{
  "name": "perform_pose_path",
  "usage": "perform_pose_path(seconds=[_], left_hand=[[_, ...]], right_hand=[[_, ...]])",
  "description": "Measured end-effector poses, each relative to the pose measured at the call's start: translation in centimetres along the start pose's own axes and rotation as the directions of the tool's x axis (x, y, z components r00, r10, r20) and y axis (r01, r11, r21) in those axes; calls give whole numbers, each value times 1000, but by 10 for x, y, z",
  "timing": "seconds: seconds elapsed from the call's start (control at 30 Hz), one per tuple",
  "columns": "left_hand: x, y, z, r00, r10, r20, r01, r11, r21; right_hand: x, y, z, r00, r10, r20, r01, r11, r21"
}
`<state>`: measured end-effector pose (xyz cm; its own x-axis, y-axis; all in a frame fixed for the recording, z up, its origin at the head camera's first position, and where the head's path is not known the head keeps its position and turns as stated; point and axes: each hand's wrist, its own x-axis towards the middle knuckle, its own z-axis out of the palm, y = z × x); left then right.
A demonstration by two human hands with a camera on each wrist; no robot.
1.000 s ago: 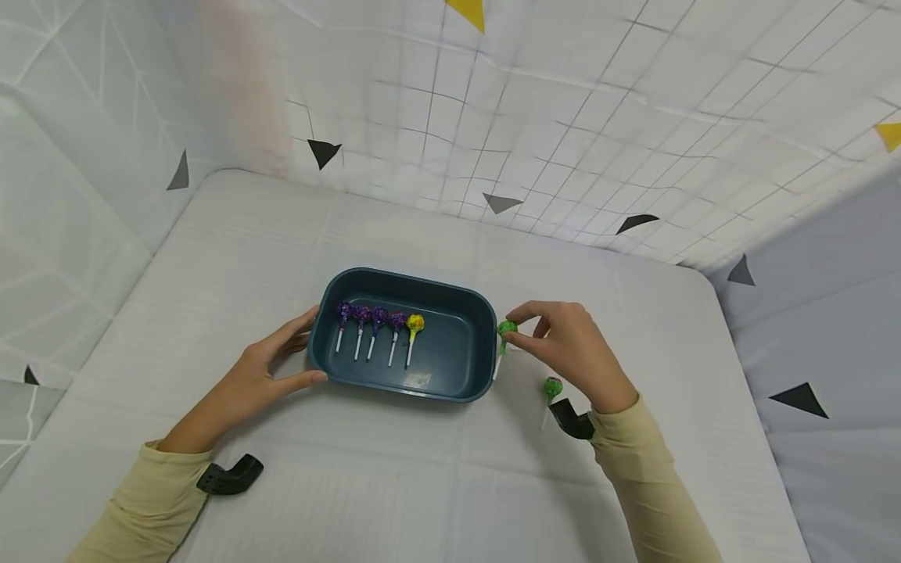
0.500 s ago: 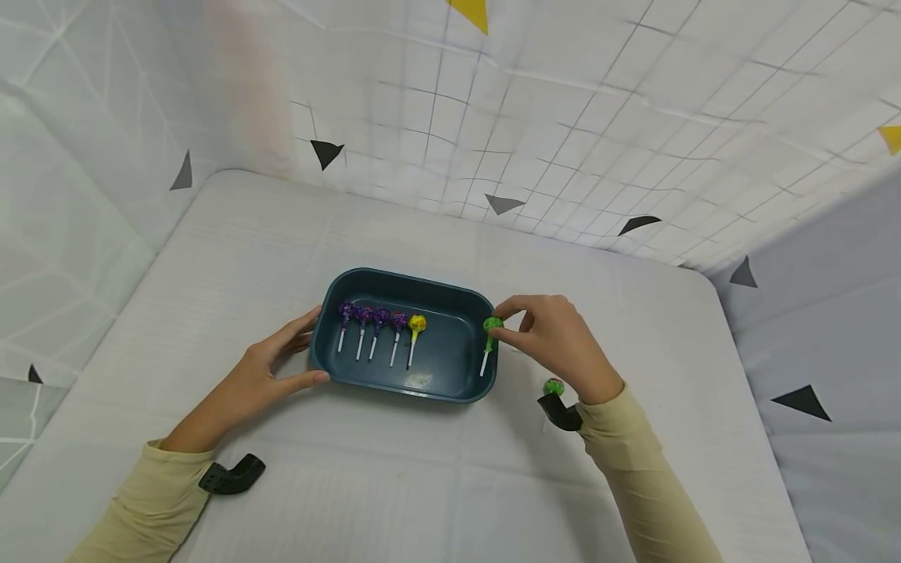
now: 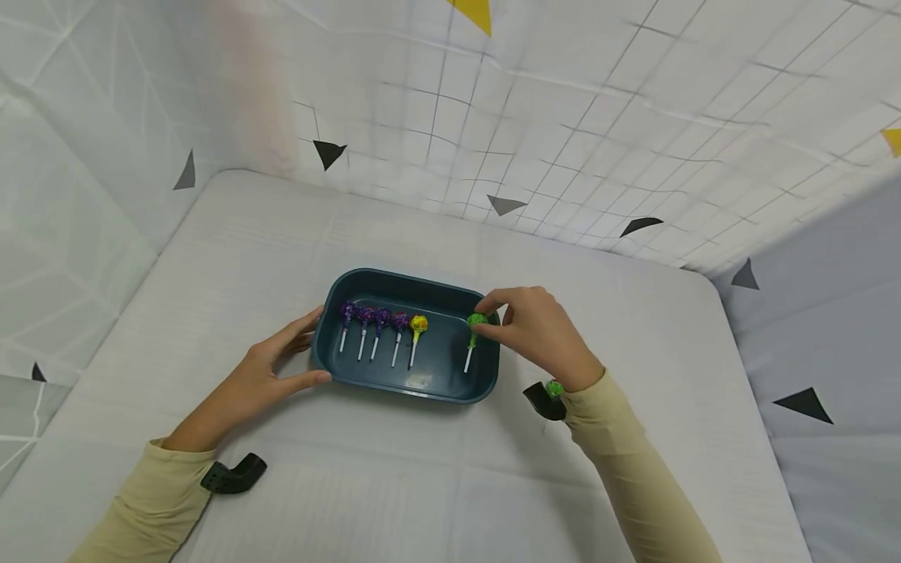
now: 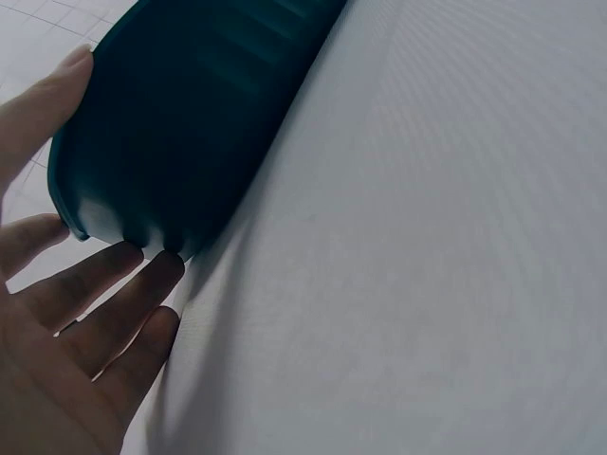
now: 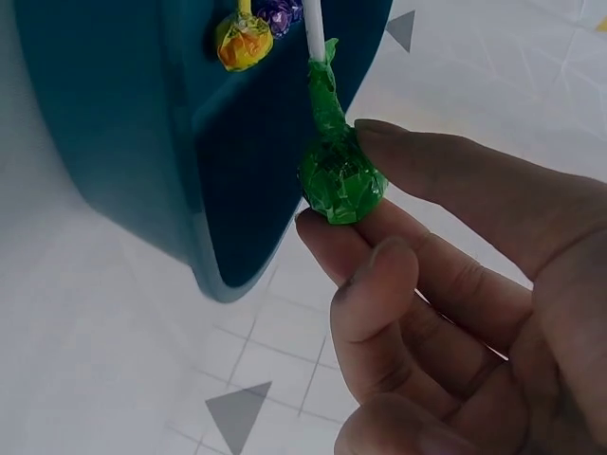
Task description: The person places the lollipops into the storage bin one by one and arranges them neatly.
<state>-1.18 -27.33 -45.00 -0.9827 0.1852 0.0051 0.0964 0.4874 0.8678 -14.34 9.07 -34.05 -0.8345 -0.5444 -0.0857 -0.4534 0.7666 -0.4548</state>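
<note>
A dark teal tray (image 3: 450,383) sits on the white table. Inside, several purple-wrapped lollipops (image 3: 381,318) and one yellow lollipop (image 3: 418,324) lie in a row toward its left. With spread, fairly straight fingers and thumb, my left hand (image 3: 271,371) touches the tray's left end; in the left wrist view the fingertips (image 4: 169,261) rest against its wall. My right hand (image 3: 538,332) pinches a green lollipop (image 3: 473,332) by its wrapped head over the tray's right part, stick pointing toward me. The right wrist view shows thumb and fingers around that green head (image 5: 341,180).
Another green lollipop (image 3: 554,389) lies on the table right of the tray, partly hidden by the black wrist camera mount (image 3: 545,402). A second mount (image 3: 234,475) is on the left wrist. White patterned sheets (image 3: 563,117) stand behind the table.
My right hand has moved left with the green lollipop, from outside the tray's right rim to over its inside. My left hand stays at the tray's left end.
</note>
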Motion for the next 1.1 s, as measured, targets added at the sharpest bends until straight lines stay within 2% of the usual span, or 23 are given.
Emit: perform_pose_path(seconds=[0.23,0.57,0.8,1.1], left_hand=[[0,0,0,1000,3,-1,-3,1000,-5],[0,0,0,1000,4,0,-4,1000,-12],[0,-1,0,1000,7,-2,-7,1000,-16],[0,-1,0,1000,4,-2,-4,1000,-12]], right_hand=[[10,-8,2,999,-3,38,3,1000,2],[30,-18,11,992,17,124,-7,997,-82],[40,-23,18,986,16,164,1,995,-102],[54,-30,24,976,-24,215,57,987,-148]])
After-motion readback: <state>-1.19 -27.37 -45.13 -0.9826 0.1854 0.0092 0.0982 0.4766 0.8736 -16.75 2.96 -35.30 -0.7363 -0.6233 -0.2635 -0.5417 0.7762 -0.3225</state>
